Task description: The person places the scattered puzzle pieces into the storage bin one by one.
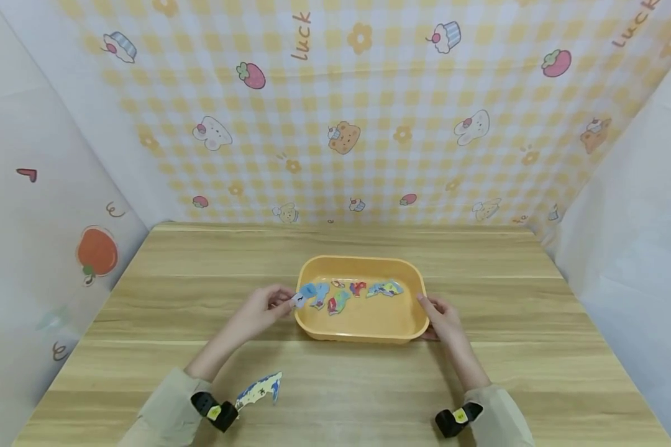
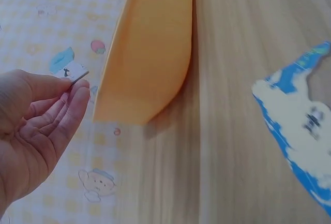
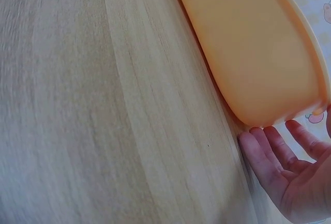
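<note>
A yellow plastic basin (image 1: pixel 363 339) stands on the table, with several small colourful puzzle pieces (image 1: pixel 339 302) lying on its floor. At its left end my left hand (image 1: pixel 261 308) pinches a blue-and-white puzzle piece (image 1: pixel 300 299) between thumb and fingers, over the rim. In the left wrist view that puzzle piece (image 2: pixel 71 71) shows edge-on, with a small dark figure on it. My right hand (image 1: pixel 445 321) holds the basin's right end, thumb at the rim. Seen from the right wrist, its fingertips (image 3: pixel 269 132) meet the basin's outer wall from below.
A larger cream-and-blue puzzle piece (image 1: pixel 260 390) lies on the wooden table (image 1: pixel 363 388) beside my left wrist camera (image 1: pixel 215 411). Behind the table hangs a yellow checked cloth (image 1: pixel 291 124); white sheets (image 1: pixel 637 186) flank both sides.
</note>
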The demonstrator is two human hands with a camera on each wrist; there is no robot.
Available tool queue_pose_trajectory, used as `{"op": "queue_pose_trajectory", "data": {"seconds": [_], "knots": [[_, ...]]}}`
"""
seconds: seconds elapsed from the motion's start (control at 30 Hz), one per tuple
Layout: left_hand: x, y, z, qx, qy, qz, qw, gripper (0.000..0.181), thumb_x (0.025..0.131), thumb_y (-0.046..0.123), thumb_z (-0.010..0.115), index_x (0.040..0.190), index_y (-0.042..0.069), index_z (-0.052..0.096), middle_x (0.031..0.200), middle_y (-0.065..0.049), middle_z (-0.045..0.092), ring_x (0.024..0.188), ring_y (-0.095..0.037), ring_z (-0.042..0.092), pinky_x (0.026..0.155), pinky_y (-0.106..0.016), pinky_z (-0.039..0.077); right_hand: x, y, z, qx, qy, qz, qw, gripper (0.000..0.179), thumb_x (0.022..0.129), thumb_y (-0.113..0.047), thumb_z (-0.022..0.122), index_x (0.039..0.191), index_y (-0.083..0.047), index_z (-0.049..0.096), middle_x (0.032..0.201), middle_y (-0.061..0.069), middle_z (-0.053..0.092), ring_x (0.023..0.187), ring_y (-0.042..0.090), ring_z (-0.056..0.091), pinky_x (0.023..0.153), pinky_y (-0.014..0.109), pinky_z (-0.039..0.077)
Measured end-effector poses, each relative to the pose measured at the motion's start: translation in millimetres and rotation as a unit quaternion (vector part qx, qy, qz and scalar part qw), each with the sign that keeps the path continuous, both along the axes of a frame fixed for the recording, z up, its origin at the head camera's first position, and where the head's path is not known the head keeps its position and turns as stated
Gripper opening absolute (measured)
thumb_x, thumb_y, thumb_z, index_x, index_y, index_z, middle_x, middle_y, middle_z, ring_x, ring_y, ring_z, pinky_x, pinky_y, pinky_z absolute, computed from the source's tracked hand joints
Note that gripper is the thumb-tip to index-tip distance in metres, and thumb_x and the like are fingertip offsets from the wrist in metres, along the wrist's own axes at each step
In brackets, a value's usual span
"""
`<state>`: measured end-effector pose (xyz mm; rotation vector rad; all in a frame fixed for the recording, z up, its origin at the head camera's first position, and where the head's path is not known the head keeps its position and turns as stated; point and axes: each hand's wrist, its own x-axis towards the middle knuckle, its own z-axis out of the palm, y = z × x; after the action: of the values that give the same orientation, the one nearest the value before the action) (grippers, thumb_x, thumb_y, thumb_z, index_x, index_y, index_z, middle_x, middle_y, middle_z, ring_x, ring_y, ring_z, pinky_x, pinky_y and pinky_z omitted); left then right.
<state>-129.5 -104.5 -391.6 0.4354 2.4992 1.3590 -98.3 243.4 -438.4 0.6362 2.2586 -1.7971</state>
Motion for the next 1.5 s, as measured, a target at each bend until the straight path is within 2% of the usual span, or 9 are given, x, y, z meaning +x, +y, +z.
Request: {"op": "queue_pose_trajectory", "data": {"seconds": [0.13,0.3,0.6,0.77,0.9,1.13,1.33,1.4,1.5], "knots": [[-7.2,13.4,0.4,0.003,-0.008,-0.014,0.9999,0.020,0.088,0.007,0.056,0.105,-0.004,0.059,0.091,-0.018,0.065,0.076,-0.017,0.062,0.066,-0.032,0.056,0.0,-0.5,0.5,-0.001,0.001,0.002,1.0000,0.066,0.087,-0.051,0.051,0.130,-0.002,0.044,0.113,0.017,0.057,0.063,0.006,0.063,0.057,0.024,0.055],[-16.8,27.1,2.6,-0.014,-0.001,-0.030,0.9995,0.017,0.088,0.008,0.057,0.102,-0.002,0.061,0.085,-0.012,0.065,0.073,-0.016,0.061,0.064,-0.029,0.055,0.2,-0.3,-0.2,0.003,0.000,0.000,1.0000,0.065,0.087,-0.051,0.051,0.129,-0.002,0.045,0.113,0.016,0.058,0.063,0.006,0.063,0.057,0.024,0.055],[-39.6,47.2,3.9,-0.045,0.024,-0.096,0.9941,0.016,0.089,0.008,0.056,0.100,-0.002,0.062,0.086,-0.013,0.065,0.073,-0.019,0.062,0.062,-0.025,0.054,-2.4,2.0,-0.2,0.004,0.002,0.001,1.0000,0.063,0.088,-0.050,0.051,0.128,-0.003,0.046,0.105,0.010,0.060,0.064,0.006,0.061,0.058,0.023,0.055],[-50.9,60.7,3.6,-0.067,0.014,-0.128,0.9894,0.015,0.088,0.009,0.057,0.099,-0.001,0.061,0.085,-0.012,0.065,0.072,-0.019,0.063,0.062,-0.025,0.054,-2.9,1.8,0.2,0.004,0.000,0.002,1.0000,0.061,0.089,-0.049,0.050,0.129,-0.003,0.046,0.108,0.012,0.058,0.066,0.006,0.061,0.058,0.023,0.055],[-58.1,73.6,5.0,-0.113,0.022,-0.163,0.9799,0.013,0.086,0.007,0.059,0.096,-0.002,0.063,0.084,-0.011,0.066,0.069,-0.018,0.064,0.061,-0.020,0.053,-2.4,0.7,-0.4,0.005,0.003,0.000,1.0000,0.062,0.088,-0.050,0.050,0.128,-0.002,0.046,0.112,0.015,0.058,0.066,0.006,0.061,0.057,0.023,0.055],[-69.4,98.2,4.2,-0.187,-0.020,-0.218,0.9577,0.007,0.086,0.004,0.058,0.089,-0.001,0.062,0.076,-0.010,0.063,0.068,-0.026,0.065,0.055,-0.022,0.052,-3.4,-2.1,-1.2,0.003,0.005,-0.009,0.9999,0.059,0.089,-0.047,0.051,0.127,-0.002,0.048,0.108,0.013,0.059,0.065,0.005,0.062,0.056,0.023,0.055],[-75.7,111.0,0.6,-0.238,-0.031,-0.258,0.9361,0.007,0.087,0.003,0.057,0.084,-0.001,0.062,0.070,-0.008,0.063,0.059,-0.018,0.060,0.051,-0.017,0.045,-3.8,-3.3,-2.6,0.008,0.003,-0.009,0.9999,0.057,0.089,-0.046,0.051,0.125,-0.001,0.050,0.100,0.009,0.061,0.062,0.006,0.061,0.055,0.024,0.055],[-76.4,114.7,0.6,-0.241,-0.041,-0.266,0.9325,0.007,0.087,0.003,0.057,0.085,-0.001,0.062,0.070,-0.006,0.062,0.056,-0.013,0.056,0.054,-0.020,0.048,-3.2,-2.8,-2.5,0.011,0.002,-0.007,0.9999,0.058,0.089,-0.047,0.051,0.125,-0.001,0.049,0.099,0.009,0.060,0.062,0.006,0.061,0.056,0.024,0.055],[-76.2,119.1,1.9,-0.233,-0.063,-0.267,0.9332,0.008,0.087,0.004,0.056,0.087,-0.001,0.062,0.071,-0.008,0.063,0.055,-0.011,0.054,0.060,-0.027,0.053,-2.3,-2.9,-1.4,0.008,0.004,-0.009,0.9999,0.059,0.089,-0.047,0.051,0.125,-0.002,0.049,0.102,0.010,0.060,0.064,0.006,0.061,0.056,0.024,0.055]]}}
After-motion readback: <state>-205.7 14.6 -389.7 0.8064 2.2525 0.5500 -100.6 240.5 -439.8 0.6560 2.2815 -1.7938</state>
